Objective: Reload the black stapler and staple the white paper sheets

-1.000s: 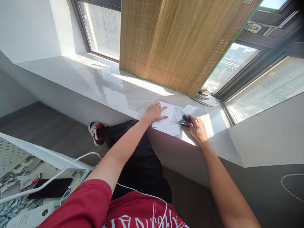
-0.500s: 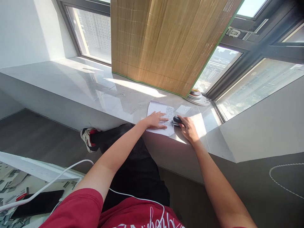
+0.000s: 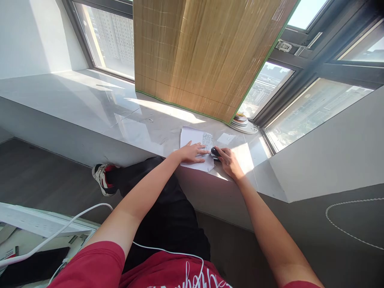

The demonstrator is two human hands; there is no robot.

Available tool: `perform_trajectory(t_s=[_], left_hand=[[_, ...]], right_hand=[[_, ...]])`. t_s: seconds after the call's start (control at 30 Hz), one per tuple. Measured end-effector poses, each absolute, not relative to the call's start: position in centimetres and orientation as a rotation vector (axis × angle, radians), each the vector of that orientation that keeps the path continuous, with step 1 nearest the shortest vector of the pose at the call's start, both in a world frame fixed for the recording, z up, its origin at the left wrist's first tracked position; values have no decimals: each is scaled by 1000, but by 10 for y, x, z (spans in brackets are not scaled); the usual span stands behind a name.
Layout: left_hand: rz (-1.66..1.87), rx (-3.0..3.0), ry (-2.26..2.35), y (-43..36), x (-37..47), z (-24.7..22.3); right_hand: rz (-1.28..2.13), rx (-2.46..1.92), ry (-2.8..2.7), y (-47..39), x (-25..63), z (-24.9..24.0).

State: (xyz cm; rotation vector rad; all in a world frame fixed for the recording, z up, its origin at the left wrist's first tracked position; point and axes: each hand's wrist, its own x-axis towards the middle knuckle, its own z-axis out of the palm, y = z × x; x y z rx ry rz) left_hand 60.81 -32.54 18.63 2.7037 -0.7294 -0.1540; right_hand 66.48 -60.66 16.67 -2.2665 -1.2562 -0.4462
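Observation:
A small stack of white printed papers [image 3: 194,138] lies on the pale stone windowsill [image 3: 99,108], near its front edge. My left hand [image 3: 191,153] rests flat on the papers with fingers spread, pinning them down. My right hand [image 3: 228,161] grips a black stapler [image 3: 215,152] set against the papers' right edge, close to my left fingertips. A smaller loose white slip [image 3: 226,138] lies just beyond the stapler.
A bamboo blind [image 3: 198,56] hangs down to the sill behind the papers. A stack of round plates [image 3: 242,122] sits at the window corner. My black-trousered leg and a shoe [image 3: 102,179] are below the sill. A white cable [image 3: 60,228] and a low table lie at bottom left.
The view has drifted, so everything sits further left and lower in frame. The stapler in my right hand has closed in on the papers' right edge, nearer my left fingers.

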Motion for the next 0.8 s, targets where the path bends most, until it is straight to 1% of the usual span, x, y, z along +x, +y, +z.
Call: perform_trajectory(t_s=[0.2, 0.53, 0.8], left_hand=[[-189, 2648, -772, -325, 609, 186], [-170, 2689, -732, -322, 608, 186], [-179, 2670, -708, -325, 604, 191]], right_hand=[[-408, -2182, -1337, -601, 659, 170], [-555, -2287, -1302, -598, 654, 171], [-505, -2351, -1269, -593, 649, 174]])
